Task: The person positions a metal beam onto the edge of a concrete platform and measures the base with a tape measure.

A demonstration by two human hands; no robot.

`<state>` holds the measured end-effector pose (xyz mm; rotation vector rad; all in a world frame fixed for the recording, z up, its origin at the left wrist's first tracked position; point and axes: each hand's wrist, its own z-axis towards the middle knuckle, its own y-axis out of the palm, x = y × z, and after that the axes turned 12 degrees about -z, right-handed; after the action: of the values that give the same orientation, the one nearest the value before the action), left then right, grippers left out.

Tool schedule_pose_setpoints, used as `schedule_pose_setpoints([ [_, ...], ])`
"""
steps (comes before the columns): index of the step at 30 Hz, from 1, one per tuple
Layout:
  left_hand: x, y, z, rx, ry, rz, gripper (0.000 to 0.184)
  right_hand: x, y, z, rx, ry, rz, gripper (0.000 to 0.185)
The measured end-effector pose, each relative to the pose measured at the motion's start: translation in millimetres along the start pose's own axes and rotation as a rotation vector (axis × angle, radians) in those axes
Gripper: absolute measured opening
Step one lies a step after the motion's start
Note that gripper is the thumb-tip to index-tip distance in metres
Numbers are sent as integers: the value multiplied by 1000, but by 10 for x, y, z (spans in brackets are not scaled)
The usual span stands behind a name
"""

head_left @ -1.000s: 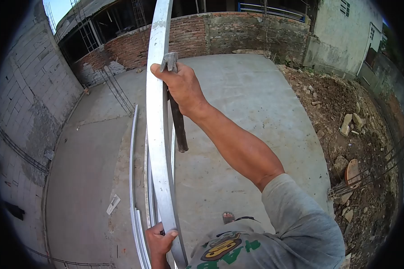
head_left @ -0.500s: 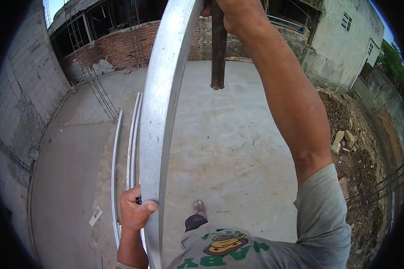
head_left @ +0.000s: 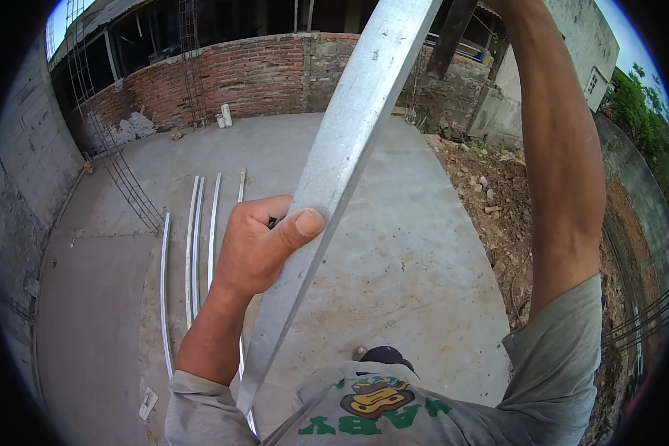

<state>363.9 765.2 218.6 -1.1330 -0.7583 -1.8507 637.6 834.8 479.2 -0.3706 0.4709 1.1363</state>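
Note:
A long silvery metal beam (head_left: 349, 141) slants from the lower middle up past the top edge. Wrapped round its left side, with the thumb on its face, is my left hand (head_left: 271, 238). My right arm is raised at the upper right; only the edge of my right hand (head_left: 504, 6) shows at the top border, its fingers cut off by the frame. Beside that hand the dark handle (head_left: 450, 41) of a tool hangs down, and the tool's head is out of view.
Several thin metal strips (head_left: 195, 245) lie on the concrete floor (head_left: 394, 297) at the left. Steel rebar (head_left: 123, 175) leans up there too. A brick wall (head_left: 253, 74) crosses the back. Rubble and soil (head_left: 490, 215) border the slab on the right.
The beam has risen and now tilts to the right. My left hand has moved up with it. My right hand, with the tool, has gone up and right, nearly out of view.

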Motion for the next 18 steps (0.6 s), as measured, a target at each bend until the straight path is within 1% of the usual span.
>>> schedule_pose_setpoints([
  [3, -354, 19, 525, -9, 26, 109, 60, 490, -288, 90, -122, -5, 2, 24],
  [4, -431, 61, 708, -4, 28, 136, 60, 593, -286, 56, -52, 10, -22, 22],
  [6, -603, 190, 1074, -9, 25, 197, 61, 969, -487, 303, -14, 12, -42, 21],
  [8, -737, 330, 1449, -15, 88, 220, 61, 1243, -669, 479, 61, 14, -46, 20],
  [9, -761, 393, 1668, -16, 123, 234, 61, 1323, -724, 574, 93, -18, -36, 20],
  [12, -732, 600, 2288, -48, 127, 190, 61, 1612, -916, 893, 161, -76, -24, 19],
  [14, -690, 692, 2637, -45, 156, 208, 60, 1820, -1094, 1257, 186, -113, -22, 18],
  [17, -772, 740, 3080, -33, 194, 216, 59, 2111, -1422, 1701, 118, -108, -137, 18],
  [18, -813, 744, 3232, -33, 211, 217, 58, 2337, -1740, 2091, -37, -64, -27, 17],
])
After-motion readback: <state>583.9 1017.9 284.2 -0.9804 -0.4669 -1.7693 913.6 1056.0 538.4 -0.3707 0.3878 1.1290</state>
